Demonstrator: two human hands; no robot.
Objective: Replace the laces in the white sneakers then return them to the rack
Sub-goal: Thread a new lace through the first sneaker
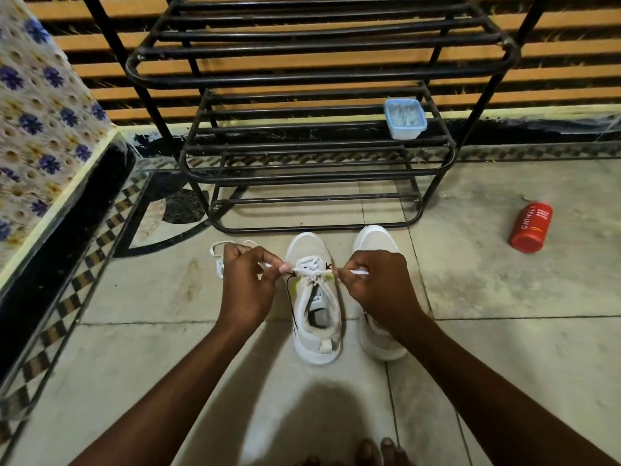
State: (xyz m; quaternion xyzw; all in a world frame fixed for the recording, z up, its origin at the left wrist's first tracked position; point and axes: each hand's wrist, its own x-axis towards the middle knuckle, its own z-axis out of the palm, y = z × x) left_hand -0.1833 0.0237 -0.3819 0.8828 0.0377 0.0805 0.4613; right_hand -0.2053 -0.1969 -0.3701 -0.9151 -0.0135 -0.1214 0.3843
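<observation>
Looking down through the head camera, I see two white sneakers standing side by side on the tiled floor, toes pointing at a black metal rack just beyond them. My left hand pinches one end of a white lace and my right hand pinches the other. The hands are apart, on either side of one sneaker, with the lace drawn taut across its eyelets. Spare lace loops onto the floor beside the left hand. The second sneaker sits partly behind my right wrist, so I cannot tell whether it is laced. I judge the first shoe's lacing is under way. Next, a lace tip needs threading through the following eyelet, with both ends kept even. A blue tub rests on the rack, and a red bottle lies on the floor to the right.
</observation>
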